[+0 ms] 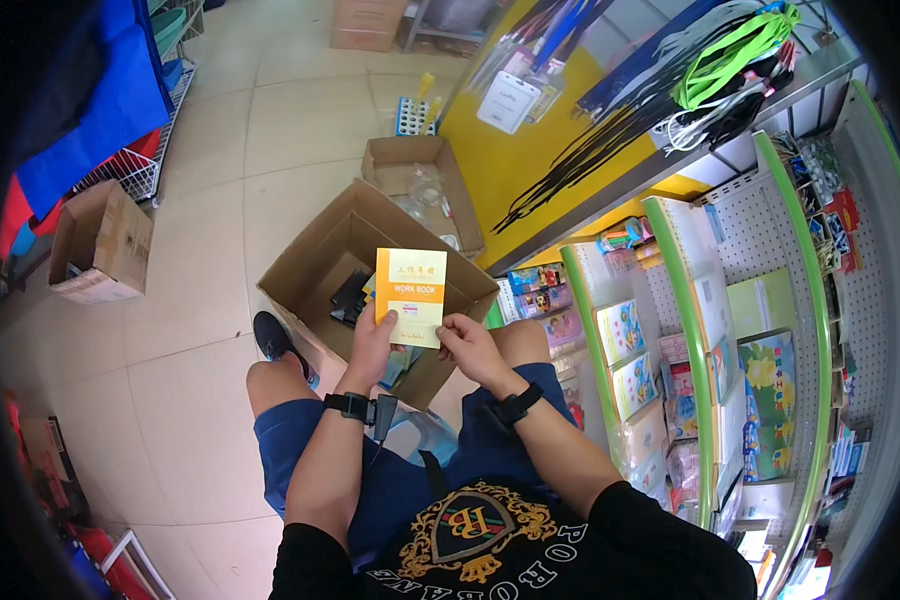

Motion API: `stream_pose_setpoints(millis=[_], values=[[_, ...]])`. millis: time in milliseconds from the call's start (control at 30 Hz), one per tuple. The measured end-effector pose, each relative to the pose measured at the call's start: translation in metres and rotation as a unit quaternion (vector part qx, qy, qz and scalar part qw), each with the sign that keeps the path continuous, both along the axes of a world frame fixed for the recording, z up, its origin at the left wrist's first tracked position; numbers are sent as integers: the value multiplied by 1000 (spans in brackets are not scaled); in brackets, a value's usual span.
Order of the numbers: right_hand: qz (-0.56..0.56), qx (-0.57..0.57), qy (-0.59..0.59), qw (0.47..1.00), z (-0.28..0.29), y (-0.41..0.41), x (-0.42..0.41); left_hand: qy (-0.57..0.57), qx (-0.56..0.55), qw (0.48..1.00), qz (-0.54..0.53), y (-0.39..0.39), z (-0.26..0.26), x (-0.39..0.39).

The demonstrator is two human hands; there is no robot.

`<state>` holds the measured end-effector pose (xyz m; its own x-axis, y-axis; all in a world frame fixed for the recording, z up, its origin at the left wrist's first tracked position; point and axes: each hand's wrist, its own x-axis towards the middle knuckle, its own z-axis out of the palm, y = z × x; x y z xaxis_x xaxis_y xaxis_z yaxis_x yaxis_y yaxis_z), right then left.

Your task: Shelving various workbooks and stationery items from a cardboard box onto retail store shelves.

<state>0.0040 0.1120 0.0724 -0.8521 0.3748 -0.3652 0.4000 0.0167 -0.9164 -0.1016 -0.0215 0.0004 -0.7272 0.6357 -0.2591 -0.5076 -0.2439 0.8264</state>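
Note:
A yellow and orange work book [418, 274] is held up over a large open cardboard box [307, 259]. My left hand [376, 335] grips its lower left corner, thumb on the cover. At the lower right corner, the thumb and fingers of my right hand [468, 343] pinch its edge. Inside the box, beneath the book, lie dark packaged items [351, 298] and some blue-green booklets [399, 364], partly hidden by the book and my left hand.
Shelves with green edges [637, 315] hold booklets close on the right. Lanyards [607, 135] hang at the upper right. A smaller open box [405, 154] stands behind the large one; another box [112, 240] is on the tiled floor at left, near a white wire rack [131, 169].

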Motion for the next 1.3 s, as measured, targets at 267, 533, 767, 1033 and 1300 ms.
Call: stream_pose_setpoints(millis=[267, 533, 767, 1033, 1300], values=[[6, -3, 12, 1000, -17, -3, 2, -29, 0, 1000, 7, 1, 4, 0], [-21, 22, 30, 999, -12, 21, 13, -74, 16, 996, -48, 18, 1, 5], [-24, 374, -43, 926, 78, 73, 42, -68, 16, 994, -83, 0, -1, -1], [-276, 349, 103, 889, 173, 165, 110, -73, -6, 993, -94, 9, -3, 2], [-446, 184, 152, 863, 235, 303, 144, -89, -6, 991, -100, 12, -7, 6]])
